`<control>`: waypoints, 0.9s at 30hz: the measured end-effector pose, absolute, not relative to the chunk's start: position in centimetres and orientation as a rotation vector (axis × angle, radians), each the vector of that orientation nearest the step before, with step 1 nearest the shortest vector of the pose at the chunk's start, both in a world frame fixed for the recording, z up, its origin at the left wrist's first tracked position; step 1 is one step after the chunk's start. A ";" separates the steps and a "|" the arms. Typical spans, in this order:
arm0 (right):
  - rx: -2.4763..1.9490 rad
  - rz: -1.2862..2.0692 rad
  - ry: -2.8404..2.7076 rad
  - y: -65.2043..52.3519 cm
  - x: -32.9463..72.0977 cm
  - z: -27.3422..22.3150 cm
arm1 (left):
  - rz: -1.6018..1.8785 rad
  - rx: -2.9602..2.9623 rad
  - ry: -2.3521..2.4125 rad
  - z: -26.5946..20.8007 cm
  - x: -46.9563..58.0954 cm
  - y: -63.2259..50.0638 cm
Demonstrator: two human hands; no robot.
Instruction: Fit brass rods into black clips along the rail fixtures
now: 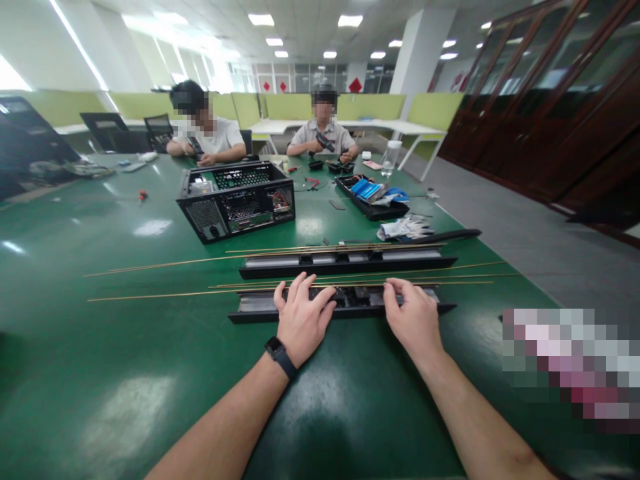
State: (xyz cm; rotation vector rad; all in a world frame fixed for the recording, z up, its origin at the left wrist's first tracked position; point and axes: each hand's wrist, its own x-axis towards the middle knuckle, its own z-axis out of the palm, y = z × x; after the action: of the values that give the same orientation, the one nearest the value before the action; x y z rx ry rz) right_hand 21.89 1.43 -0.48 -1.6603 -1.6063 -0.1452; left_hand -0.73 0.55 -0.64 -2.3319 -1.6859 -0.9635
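Black channel under hands, watch unreadable

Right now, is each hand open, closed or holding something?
Left hand: open, spread over the near black rail.
Right hand: fingers curled toward thumb at thin golden rods; grip cannot be told.

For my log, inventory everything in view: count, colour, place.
Channels: two, black and silvery, before the person
Rods: several, gold, along the channels
Computer case: one, black, beyond channels
Tray: one, black, right of case
Gloves: count unclear, white, near tray
Jug: one, clear, far right
Co-workers: two, pale shirts, far side
Table: one, green, beneath
Cabinets: count unclear, brown, right
Partitions: several, yellow-green, background
Watch: one, dark, left wrist
Left hand: one, bare, over near channel
Right hand: one, bare, at rods
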 end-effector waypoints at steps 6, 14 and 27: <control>-1.660 -0.163 -1.607 1.3 22.0 -0.5 | -0.969 -2.332 -1.676 -0.7 -0.7 0.5; -1.725 -0.262 -1.592 1.7 22.6 -0.6 | -0.971 -2.327 -1.677 -0.9 -0.8 0.6; -1.821 -0.313 -1.566 1.5 23.0 -0.5 | -0.990 -2.325 -1.670 -0.9 -0.9 0.6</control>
State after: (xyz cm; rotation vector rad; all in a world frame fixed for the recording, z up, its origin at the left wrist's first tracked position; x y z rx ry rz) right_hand 23.04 1.53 -0.46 -1.8207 -1.5655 -0.3128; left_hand -0.86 0.65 -0.89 -2.3250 -1.6699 -0.9904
